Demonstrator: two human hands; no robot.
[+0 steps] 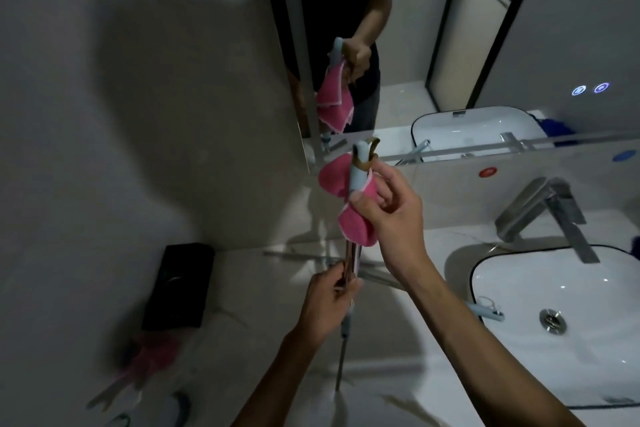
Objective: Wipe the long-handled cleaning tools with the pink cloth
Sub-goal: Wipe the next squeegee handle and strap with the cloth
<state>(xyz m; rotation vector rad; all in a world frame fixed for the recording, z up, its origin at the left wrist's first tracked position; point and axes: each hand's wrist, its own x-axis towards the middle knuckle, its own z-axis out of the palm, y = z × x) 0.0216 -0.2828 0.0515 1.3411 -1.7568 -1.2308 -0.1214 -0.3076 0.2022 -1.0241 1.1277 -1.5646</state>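
Pink cloth [349, 204] sits bunched round the upper part of the tool [358, 177] you hold upright over the counter [249, 315]. Your right hand [391, 215] pinches the cloth against the pale blue grip, thumb on the near side, fingers curled behind it; a loose fold hangs below your thumb and another spreads out left of the grip. Just above your fingertips the grip ends in a brown hanging loop [370, 149], and that tip stands close to the lower edge of the mirror [450, 45].

Your left hand [329, 305] grips the shiny shaft lower down, fingers wrapped round it, well below the cloth. Beneath that hand the shaft narrows to a thin rod running down toward the counter; its lower end is too blurred to make out.

Right of your right forearm lies the basin [554, 340], its dark rim near your elbow, with a tap [554, 211] above it and a second blue-handled tool [485, 312] resting over the basin's left rim. Left of your left hand there is open counter up to a black box [180, 284] against the wall; nearer you, at lower left, lie blurred pink and white items I cannot identify. Both forearms reach up from the lower edge, the right one raised higher than the left.
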